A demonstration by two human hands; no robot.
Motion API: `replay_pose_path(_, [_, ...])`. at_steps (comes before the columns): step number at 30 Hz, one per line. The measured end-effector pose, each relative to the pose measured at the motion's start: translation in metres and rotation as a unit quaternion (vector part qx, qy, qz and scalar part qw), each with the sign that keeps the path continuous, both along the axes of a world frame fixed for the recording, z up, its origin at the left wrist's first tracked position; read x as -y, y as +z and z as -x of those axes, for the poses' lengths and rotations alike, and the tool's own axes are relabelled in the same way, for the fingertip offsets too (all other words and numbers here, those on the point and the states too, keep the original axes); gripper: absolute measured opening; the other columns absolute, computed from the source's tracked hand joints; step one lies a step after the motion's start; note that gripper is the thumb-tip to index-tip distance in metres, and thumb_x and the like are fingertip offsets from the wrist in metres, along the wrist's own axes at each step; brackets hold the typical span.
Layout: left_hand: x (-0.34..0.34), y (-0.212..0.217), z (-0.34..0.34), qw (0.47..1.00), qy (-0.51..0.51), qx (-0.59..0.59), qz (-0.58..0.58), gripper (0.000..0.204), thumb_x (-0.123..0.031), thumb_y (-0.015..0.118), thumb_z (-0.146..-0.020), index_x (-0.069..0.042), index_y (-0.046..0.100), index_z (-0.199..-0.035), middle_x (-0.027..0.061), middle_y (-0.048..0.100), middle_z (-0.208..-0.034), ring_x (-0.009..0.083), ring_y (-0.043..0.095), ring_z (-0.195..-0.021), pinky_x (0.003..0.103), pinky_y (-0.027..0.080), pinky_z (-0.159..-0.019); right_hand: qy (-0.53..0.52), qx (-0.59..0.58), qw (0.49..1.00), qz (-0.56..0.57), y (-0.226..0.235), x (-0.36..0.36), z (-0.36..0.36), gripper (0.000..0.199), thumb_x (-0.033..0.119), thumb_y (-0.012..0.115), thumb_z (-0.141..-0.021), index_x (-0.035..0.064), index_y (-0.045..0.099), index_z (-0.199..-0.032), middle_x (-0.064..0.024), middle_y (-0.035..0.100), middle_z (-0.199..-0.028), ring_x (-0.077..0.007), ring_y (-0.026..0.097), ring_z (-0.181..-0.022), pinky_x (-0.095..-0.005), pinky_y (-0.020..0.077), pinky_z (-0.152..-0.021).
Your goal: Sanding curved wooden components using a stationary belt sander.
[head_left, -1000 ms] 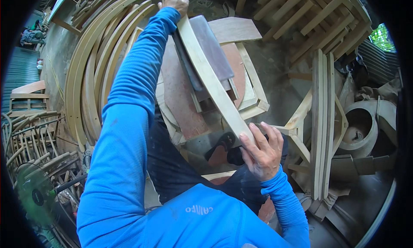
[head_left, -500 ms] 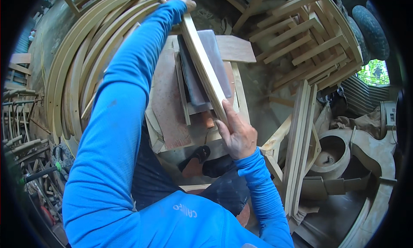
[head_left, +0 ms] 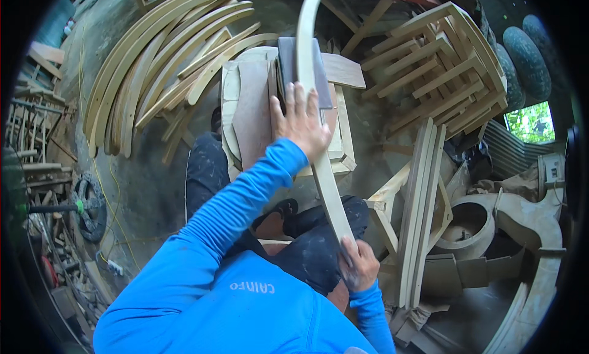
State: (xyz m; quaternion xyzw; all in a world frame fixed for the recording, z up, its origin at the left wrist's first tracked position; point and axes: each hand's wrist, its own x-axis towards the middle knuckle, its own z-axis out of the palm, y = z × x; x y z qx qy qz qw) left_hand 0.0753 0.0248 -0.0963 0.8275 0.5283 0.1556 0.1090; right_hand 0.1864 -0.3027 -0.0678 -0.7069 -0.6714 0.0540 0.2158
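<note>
A long curved wooden slat (head_left: 329, 197) runs from beyond the low work stand down toward my right thigh. My right hand (head_left: 359, 265) is closed around its near end. On its middle my left hand (head_left: 300, 121) lies flat with the fingers stretched out, pressing from above. Beneath the slat's far half sits a grey-covered block (head_left: 324, 78) on the stand. A thin reddish-brown board (head_left: 253, 108) lies on the stand to the left of my left hand.
At the far left several curved slats (head_left: 116, 78) lie stacked on the floor. A pile of wooden frames (head_left: 435, 65) stands at the far right. Straight wooden bars (head_left: 420, 213) lean right of my right hand, near a round wooden drum (head_left: 463, 225). A yellow cord (head_left: 110, 200) trails at left.
The slat has turned and slid toward me, its curve now showing. My left hand has come back from the far end to its middle. My right hand has moved nearer and grips the near end.
</note>
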Motion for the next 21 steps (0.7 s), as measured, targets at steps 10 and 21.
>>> replay_pose_path(10, [-0.036,0.000,-0.018,1.000,0.003,0.011,0.006,0.084,-0.039,0.053,-0.090,-0.005,0.027,-0.163,0.0238,0.017,-0.170,0.0403,0.006,-0.159,0.062,-0.006,-0.125,-0.026,-0.036,0.999,0.029,-0.004,-0.023,0.010,0.065,0.009,0.081,-0.079,0.0208,0.064,-0.141,-0.0128,0.064,-0.097,-0.0324,0.068,-0.078,-0.0410,0.0568,-0.065])
replay_pose_path(21, [-0.240,0.004,-0.027,1.000,0.028,0.005,0.003,0.085,-0.048,0.053,-0.094,-0.013,0.023,-0.165,0.0213,0.017,-0.170,0.0380,0.010,-0.160,0.061,0.003,-0.127,-0.031,-0.002,1.000,-0.001,-0.015,-0.209,0.015,0.068,0.010,0.075,-0.087,0.0252,0.056,-0.150,-0.0146,0.059,-0.094,-0.0337,0.066,-0.077,-0.0441,0.0555,-0.066])
